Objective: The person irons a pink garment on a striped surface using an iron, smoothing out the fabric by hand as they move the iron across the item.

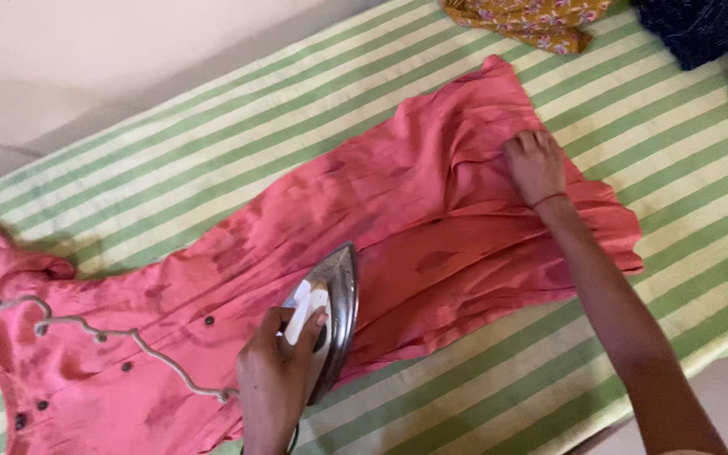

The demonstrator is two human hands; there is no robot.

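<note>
Left hand [275, 379] grips the steel-soled iron [334, 312] on the pink buttoned cotton garment [398, 211]. Right hand [535, 164], open, presses flat beyond the iron; keep the cloth taut there.

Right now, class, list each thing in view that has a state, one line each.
Pink garment: spread flat, damp patches, buttoned.
Iron: tilted on edge on the garment.
Left hand: closed on the iron's handle.
Right hand: open, pressing the garment.
Striped cover: spread flat.
Yellow floral cloth: crumpled.

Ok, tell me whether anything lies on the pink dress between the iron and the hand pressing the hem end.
Nothing visible does. Between the steel-soled iron in the left hand and the right hand lies only creased pink buttoned dress; the white cord trails behind it.
</note>
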